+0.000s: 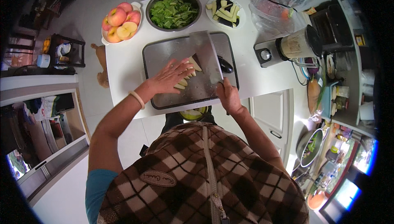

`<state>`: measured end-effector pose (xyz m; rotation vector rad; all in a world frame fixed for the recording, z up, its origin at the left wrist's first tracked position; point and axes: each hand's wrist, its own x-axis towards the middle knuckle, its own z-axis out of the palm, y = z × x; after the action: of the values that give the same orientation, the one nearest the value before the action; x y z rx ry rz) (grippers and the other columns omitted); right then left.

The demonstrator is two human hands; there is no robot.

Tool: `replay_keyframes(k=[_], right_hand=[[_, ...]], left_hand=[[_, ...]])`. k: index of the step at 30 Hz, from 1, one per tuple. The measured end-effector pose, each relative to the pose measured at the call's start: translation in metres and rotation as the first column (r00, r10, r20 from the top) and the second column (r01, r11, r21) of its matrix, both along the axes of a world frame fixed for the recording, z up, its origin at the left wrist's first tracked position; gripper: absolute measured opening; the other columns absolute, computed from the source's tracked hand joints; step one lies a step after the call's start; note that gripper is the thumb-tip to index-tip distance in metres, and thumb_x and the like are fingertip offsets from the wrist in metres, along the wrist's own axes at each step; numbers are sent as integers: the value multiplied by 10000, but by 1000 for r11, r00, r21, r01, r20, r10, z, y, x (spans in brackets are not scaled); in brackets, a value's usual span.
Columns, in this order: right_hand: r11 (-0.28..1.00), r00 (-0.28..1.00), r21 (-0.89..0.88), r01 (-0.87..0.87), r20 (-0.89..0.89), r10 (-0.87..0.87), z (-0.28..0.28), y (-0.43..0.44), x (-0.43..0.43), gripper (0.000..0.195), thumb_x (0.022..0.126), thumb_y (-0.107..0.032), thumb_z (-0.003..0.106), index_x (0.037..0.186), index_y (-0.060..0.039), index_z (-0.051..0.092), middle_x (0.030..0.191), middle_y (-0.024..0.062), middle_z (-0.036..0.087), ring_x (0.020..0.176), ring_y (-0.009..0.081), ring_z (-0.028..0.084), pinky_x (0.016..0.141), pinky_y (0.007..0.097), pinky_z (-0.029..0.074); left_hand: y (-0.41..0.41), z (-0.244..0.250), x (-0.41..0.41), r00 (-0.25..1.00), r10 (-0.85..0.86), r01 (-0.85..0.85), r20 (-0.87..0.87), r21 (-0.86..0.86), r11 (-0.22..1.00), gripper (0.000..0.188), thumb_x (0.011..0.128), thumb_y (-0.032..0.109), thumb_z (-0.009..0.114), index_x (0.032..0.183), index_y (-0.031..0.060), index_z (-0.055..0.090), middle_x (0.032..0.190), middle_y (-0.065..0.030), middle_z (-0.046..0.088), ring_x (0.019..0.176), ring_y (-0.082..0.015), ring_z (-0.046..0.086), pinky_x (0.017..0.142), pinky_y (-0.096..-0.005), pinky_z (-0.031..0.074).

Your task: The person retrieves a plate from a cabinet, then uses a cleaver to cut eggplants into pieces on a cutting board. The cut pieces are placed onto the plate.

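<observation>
My right hand grips the handle of a broad cleaver, its blade standing over the metal cutting board with the dark rim. My left hand lies spread over pale cut eggplant pieces, which it partly hides. One wedge-shaped piece shows between the fingers and the blade. To the right of the blade is a dark, glossy eggplant part, partly hidden by the cleaver. Beyond the board, a white plate holds more cut eggplant.
Behind the board stands a steel bowl of chopped leafy greens. A white dish of apples is at the far left corner of the table. On the right are a blender and a clear plastic bag. A brown dog is on the floor at left.
</observation>
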<state>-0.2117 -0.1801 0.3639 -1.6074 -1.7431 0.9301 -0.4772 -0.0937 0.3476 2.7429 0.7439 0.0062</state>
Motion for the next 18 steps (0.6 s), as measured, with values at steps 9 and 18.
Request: replay_keyframes(k=[9,18], right_hand=[[963,957,-138,232,-145,-252,1,-40,40,152,905,-119,501,853,-13,405,645,253,533,647,474,526,515,493,397],[949,953,-155,276,-80,-291,5,-62,57,146,900,-134,500,859,-14,428,637,258,538,653,477,532,560,516,405]], left_hand=[[44,3,31,910,-176,185,-375,-14,983,1175,531,385,852,1451,147,161,1474,-107,223,1385,-288,191,1109,-496,188],[48,4,51,908,-206,264,-366,115,958,869,608,370,803,1288,0,408,1266,-161,470,1220,-316,409,1020,-395,294]])
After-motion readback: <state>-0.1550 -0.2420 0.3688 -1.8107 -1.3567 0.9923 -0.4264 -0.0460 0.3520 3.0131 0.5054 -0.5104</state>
